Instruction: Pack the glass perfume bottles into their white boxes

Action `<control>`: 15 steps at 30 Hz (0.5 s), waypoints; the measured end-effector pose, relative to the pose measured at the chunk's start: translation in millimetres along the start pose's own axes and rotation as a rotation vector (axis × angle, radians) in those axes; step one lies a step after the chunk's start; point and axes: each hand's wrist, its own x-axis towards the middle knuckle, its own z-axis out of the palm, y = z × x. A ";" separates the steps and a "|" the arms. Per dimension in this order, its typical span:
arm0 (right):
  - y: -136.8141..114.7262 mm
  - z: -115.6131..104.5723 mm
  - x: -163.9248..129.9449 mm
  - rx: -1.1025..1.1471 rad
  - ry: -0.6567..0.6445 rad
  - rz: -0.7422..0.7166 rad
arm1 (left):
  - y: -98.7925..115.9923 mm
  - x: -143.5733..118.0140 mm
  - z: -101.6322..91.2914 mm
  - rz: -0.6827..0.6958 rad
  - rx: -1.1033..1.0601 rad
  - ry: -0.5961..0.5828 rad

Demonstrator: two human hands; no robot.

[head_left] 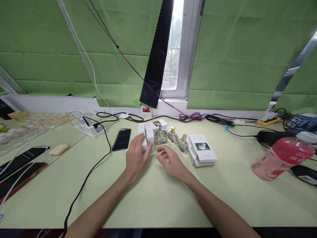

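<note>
Your left hand (135, 156) lies at the centre of the frame, fingers extended and closed loosely against the near face of a small white carton (149, 137) that stands upright; contact is evident, a full grasp is not. Your right hand (170, 162) lies just right of it, palm down, fingers half curled, holding nothing. Directly above your right hand in the frame, a row of three glass perfume bottles (172, 135) runs left to right, upright, near your fingertips but apart from them. Your left hand is the nearer to the carton. Right of the bottles a stack of flat flower-printed boxes (203, 148) lies on the pale green table (158, 198)
</note>
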 end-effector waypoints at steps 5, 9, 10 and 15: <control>0.2 0.5 -0.1 -0.030 0.009 -0.005 | 0.8 0.7 -2.0 -0.013 0.040 0.012; 3.7 1.5 0.3 -0.090 0.024 -0.044 | 3.9 5.0 -5.3 0.022 0.066 0.087; 4.8 1.8 0.2 -0.104 0.026 -0.053 | 5.2 6.6 -6.6 0.060 0.065 0.123; 11.0 3.6 0.3 -0.159 0.045 -0.100 | 15.6 10.5 -14.5 0.186 0.024 0.351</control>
